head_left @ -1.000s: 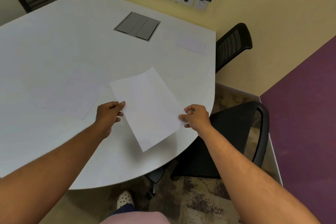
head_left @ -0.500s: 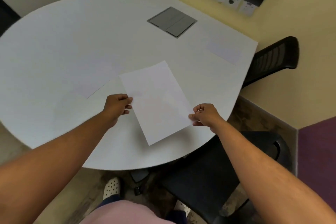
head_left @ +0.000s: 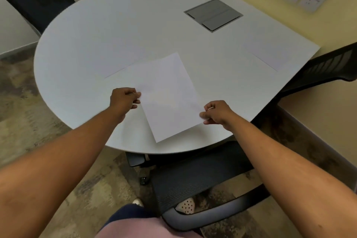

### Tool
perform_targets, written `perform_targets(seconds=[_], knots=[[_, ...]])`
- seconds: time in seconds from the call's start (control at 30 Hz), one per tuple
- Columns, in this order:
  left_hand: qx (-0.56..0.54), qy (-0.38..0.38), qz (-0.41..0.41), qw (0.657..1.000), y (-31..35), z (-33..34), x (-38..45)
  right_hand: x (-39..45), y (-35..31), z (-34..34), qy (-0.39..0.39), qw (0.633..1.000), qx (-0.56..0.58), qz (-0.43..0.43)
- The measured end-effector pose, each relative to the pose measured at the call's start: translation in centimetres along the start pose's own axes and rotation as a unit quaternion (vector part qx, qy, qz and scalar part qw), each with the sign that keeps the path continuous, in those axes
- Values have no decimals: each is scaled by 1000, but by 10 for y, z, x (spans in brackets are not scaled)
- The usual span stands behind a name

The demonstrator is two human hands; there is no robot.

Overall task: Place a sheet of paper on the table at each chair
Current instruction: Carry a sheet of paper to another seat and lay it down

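While both arms are reaching out over the near rim of the table [head_left: 81, 48], the left hand [head_left: 123, 100] is pinching the left edge of a white sheet of paper [head_left: 166, 98] between thumb and fingers, and the right hand [head_left: 216, 112] is gripping the sheet's lower right edge the same way. Seen from the left hand, the sheet is lying toward three o'clock; from the right hand it is spreading toward ten o'clock, tilted, with its near corner pointing to six o'clock close to the table's rim. Whether the sheet is touching the tabletop cannot be told. A second sheet [head_left: 119, 67] is lying flat at eleven o'clock from the held one, partly tucked beneath it. A third sheet [head_left: 268, 54] is lying well apart at two o'clock, near a black chair [head_left: 328, 67]. A grey hatch [head_left: 213, 14] is sitting in the tabletop at one o'clock. Another black chair [head_left: 197, 179] is standing under the rim at six o'clock.
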State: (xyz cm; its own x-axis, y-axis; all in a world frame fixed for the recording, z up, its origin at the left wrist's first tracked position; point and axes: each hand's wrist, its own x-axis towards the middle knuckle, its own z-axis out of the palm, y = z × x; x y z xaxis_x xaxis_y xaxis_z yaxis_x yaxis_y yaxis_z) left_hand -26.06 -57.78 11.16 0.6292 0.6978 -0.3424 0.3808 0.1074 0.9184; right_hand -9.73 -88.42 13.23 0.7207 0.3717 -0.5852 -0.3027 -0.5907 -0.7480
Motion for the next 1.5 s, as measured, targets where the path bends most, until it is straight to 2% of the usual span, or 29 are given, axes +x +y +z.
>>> perform_targets(seconds=[0.27, 0.43, 0.77, 1.03, 1.33, 1.5], knots=[[-7, -4, 15, 1000, -12, 22, -4, -12, 18, -6, 19, 1000, 13, 6], [22, -6, -3, 1000, -32, 39, -6, -5, 34, -6, 0, 999, -27, 23], [59, 44, -16, 997, -48, 102, 5, 86, 59, -50, -82, 981, -175, 25], [84, 82, -25, 993, -65, 133, 35, 140, 72, -56, -115, 975, -188, 23], [118, 72, -46, 989, -93, 135, 80, 165, 90, -31, -62, 974, -217, -28], [125, 93, -49, 986, -108, 133, 92, 173, 99, -26, -40, 960, -267, -78]])
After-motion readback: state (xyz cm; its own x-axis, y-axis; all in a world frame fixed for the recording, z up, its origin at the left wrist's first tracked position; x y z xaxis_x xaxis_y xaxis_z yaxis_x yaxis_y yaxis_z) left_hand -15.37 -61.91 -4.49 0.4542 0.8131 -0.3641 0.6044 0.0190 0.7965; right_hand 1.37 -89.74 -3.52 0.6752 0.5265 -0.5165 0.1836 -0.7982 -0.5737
